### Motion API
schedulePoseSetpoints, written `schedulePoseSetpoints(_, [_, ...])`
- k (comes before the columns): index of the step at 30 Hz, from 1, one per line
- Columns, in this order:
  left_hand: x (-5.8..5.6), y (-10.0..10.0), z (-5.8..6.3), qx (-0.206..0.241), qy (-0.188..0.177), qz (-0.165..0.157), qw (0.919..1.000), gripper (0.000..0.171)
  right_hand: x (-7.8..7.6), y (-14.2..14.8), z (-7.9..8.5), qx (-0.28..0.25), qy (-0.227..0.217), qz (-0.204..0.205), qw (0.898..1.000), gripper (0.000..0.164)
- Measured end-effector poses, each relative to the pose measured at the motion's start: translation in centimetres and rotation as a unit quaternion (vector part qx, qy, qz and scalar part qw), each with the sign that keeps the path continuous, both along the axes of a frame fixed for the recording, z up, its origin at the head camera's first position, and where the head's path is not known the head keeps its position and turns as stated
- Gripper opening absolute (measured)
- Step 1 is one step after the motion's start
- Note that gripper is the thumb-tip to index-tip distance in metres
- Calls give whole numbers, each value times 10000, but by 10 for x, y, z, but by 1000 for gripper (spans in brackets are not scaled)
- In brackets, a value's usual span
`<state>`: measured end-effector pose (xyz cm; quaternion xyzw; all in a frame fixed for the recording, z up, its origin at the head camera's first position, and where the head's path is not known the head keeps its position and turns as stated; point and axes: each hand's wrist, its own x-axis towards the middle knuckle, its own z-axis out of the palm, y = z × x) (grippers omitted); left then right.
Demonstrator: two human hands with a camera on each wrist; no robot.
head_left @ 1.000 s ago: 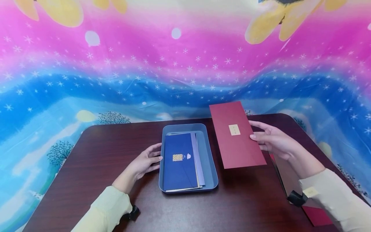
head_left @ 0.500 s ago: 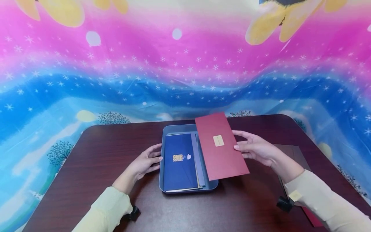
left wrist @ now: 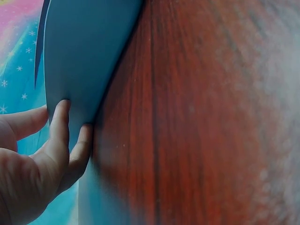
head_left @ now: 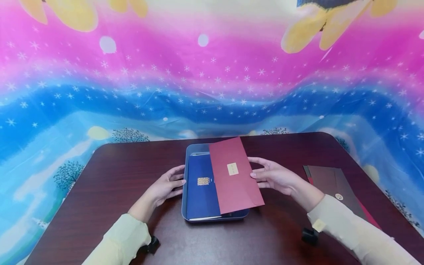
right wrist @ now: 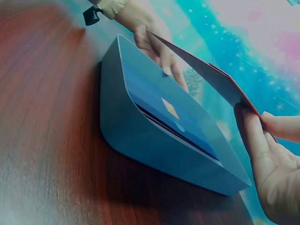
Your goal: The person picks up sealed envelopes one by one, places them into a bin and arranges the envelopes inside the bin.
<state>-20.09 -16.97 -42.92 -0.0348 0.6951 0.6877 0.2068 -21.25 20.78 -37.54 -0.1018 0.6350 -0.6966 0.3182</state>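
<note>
My right hand [head_left: 275, 176] pinches a dark red envelope [head_left: 232, 184] by its right edge, thumb on top and fingers beneath. The envelope, with a small pale label, is tilted over the right part of a grey-blue tray [head_left: 189, 149]. In the right wrist view the red envelope [right wrist: 201, 70] is raised above the tray's rim, apart from the contents. Inside the tray lies a dark blue envelope [head_left: 202, 200] with a gold patterned label, on top of other envelopes. My left hand [head_left: 165, 186] touches the tray's left side, its fingers [left wrist: 60, 122] fairly straight against the outer wall.
On the dark wooden table [head_left: 132, 162], a brown envelope [head_left: 326, 180] with a round sticker lies at the right over red ones, partly hidden by my right sleeve. A colourful printed cloth [head_left: 212, 84] hangs behind the table.
My right hand has carried the red envelope leftward and lower, from right of the tray to over it, now covering part of the blue envelope. My left hand stays at the tray's side.
</note>
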Motion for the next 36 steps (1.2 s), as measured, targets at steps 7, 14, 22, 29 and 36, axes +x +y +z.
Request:
schedulePoseSetpoints(7, [1, 1, 1, -34, 15, -25, 10000, 61, -2, -18, -6, 51, -75, -44, 9999, 76])
schedulePoseSetpoints(14, [1, 1, -1, -22, 2, -4, 10000, 61, -4, -32, -12, 138, -176, -196, 9996, 74])
schedulePoseSetpoints(22, [0, 1, 0, -61, 14, -47, 10000, 62, -5, -42, -17, 399, -200, -303, 9985, 74])
schedulePoseSetpoints(29, [-2, 0, -2, -90, 10, 6, 10000, 60, -7, -54, -18, 635, -205, -318, 9973, 73])
schedulePoseSetpoints(36, [-2, 0, -1, -70, 10, -71, 10000, 61, -5, -61, -20, 652, -254, -220, 9973, 71])
